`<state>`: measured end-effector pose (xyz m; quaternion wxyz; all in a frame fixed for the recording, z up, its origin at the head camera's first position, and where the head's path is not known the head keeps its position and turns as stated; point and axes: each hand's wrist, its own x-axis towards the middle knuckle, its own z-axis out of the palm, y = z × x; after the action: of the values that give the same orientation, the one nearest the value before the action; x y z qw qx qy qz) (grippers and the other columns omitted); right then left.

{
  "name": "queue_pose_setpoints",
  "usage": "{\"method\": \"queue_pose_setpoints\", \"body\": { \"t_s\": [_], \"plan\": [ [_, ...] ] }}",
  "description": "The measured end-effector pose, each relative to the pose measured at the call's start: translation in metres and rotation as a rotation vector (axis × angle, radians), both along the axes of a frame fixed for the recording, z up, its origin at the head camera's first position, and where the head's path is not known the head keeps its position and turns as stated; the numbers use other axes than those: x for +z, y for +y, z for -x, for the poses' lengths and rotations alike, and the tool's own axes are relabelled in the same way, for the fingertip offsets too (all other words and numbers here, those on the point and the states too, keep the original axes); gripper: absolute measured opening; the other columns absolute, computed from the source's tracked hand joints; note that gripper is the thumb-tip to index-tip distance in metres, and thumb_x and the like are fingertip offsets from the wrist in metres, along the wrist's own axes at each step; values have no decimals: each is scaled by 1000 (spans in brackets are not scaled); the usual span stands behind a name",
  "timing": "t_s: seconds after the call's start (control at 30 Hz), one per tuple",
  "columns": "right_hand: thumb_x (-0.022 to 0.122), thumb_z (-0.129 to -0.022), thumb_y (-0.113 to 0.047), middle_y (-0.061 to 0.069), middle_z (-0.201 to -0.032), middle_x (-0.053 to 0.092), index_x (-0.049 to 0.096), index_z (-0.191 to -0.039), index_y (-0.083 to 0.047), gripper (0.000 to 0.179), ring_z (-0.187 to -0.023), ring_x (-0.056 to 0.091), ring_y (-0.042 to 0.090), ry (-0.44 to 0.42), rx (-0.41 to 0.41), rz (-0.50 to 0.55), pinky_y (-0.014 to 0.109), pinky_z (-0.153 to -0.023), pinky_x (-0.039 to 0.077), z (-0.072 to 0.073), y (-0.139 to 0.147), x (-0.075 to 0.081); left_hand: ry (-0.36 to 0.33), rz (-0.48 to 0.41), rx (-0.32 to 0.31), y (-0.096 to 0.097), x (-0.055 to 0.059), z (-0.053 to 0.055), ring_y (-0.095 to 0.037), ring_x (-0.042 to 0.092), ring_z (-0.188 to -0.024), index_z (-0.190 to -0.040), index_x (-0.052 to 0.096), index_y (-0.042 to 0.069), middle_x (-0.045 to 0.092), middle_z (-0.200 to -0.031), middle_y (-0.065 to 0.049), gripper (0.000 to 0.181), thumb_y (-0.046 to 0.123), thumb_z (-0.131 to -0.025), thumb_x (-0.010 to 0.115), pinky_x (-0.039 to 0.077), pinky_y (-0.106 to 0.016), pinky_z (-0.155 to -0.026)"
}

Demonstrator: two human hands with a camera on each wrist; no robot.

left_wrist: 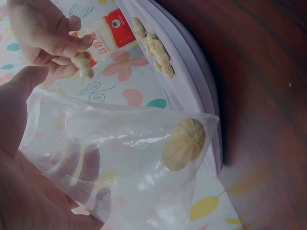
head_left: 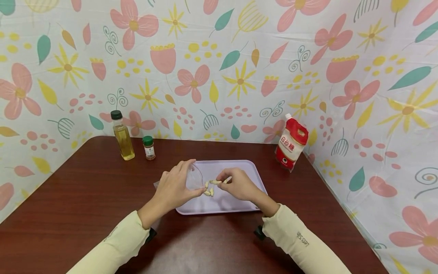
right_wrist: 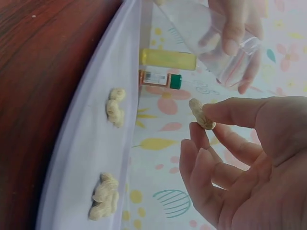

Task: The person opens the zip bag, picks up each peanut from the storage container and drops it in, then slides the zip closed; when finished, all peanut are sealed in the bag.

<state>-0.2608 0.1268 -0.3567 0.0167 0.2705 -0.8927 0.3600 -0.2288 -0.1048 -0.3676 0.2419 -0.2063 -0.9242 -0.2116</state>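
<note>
My left hand (head_left: 172,186) holds a clear plastic bag (left_wrist: 129,139) by its mouth, thumb on one side and fingers on the other. One unshelled peanut (left_wrist: 184,143) lies at the bottom of the bag. Just right of the bag's mouth, my right hand (head_left: 239,184) pinches another peanut (right_wrist: 201,114) between thumb and fingertips. Both hands are over a pale purple tray (head_left: 236,164). Several loose peanuts (right_wrist: 104,197) lie on the tray in small groups, partly blocked from the head view by the hands.
An oil bottle (head_left: 123,139) and a green-capped spice jar (head_left: 149,148) stand at the back left of the brown table (head_left: 85,190). A red and white sugar pouch (head_left: 291,144) stands at the back right. Flower-printed cloth (head_left: 219,76) hangs behind and along the right.
</note>
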Motion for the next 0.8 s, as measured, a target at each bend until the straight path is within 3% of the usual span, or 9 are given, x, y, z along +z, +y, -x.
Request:
{"method": "queue_pose_setpoints", "body": {
  "t_s": [0.23,0.47,0.8],
  "plan": [
    [72,-87,-6,5,-94,72,74,-95,-7,8,-73,67,20,3,-17,70,29,-61,53,-4,1,11,-2,-8,-6,1,0,0,-23,64,-96,-141,49,9,62,-113,-3,90,57,-72,81,47,-46,-73],
    [72,-87,-5,4,-99,72,75,-97,-8,11,-74,67,16,29,-17,136,29,-59,54,-6,-2,19,-22,4,-8,2,-1,1,-22,63,-96,-142,47,11,61,-113,-1,89,58,-73,79,48,-46,-74],
    [71,-88,-8,5,-99,72,74,-97,-8,9,-77,69,20,36,59,170,31,-62,55,-10,-19,32,-6,7,-18,3,-3,2,-24,62,-105,-141,48,9,60,-127,-8,89,57,-74,80,49,-48,-74]
  ]
}}
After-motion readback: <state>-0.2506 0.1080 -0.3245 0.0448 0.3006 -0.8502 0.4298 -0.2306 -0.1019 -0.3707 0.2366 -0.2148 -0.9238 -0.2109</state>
